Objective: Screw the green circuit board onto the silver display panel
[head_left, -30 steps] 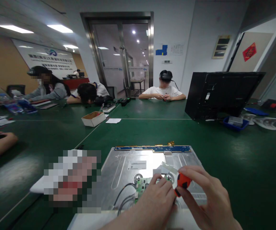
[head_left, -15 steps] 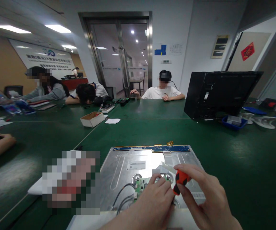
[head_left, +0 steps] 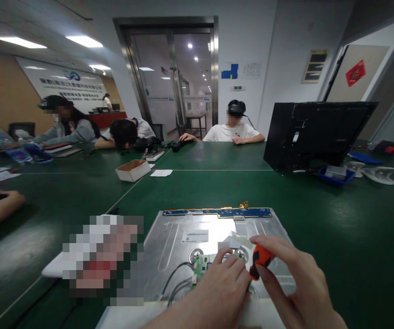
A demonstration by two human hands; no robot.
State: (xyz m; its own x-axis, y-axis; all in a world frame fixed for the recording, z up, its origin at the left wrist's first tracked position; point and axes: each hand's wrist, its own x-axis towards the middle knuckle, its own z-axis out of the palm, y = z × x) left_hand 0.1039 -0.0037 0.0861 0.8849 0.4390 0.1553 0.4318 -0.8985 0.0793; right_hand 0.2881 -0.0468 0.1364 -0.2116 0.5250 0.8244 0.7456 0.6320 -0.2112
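Note:
A metal display panel [head_left: 172,246] lies on the green table, with a blue circuit strip [head_left: 217,212] along its far edge. My right hand [head_left: 297,278] pinches the orange and black handle of a screwdriver [head_left: 261,259] between thumb and fingertips, above the panel's right half. The screwdriver's shaft and tip are hidden behind my left hand [head_left: 222,283]. That hand rests over a green circuit board [head_left: 202,265] with its fingers curled and pressed together; what they grip, if anything, is hidden. Black cables [head_left: 174,285] run from the board's left side.
Beyond the panel stand a small white box [head_left: 133,171] and a black monitor [head_left: 316,132], with a blue tray [head_left: 335,176] beside it. A blurred-out packet [head_left: 97,256] lies to the left. Another person's hand [head_left: 1,205] is at far left; a person in white [head_left: 231,132] sits opposite.
The screwdriver handle has turned slightly in my right hand's fingers. My left hand stays on the board. The person opposite has lowered a hand onto a black object on the table.

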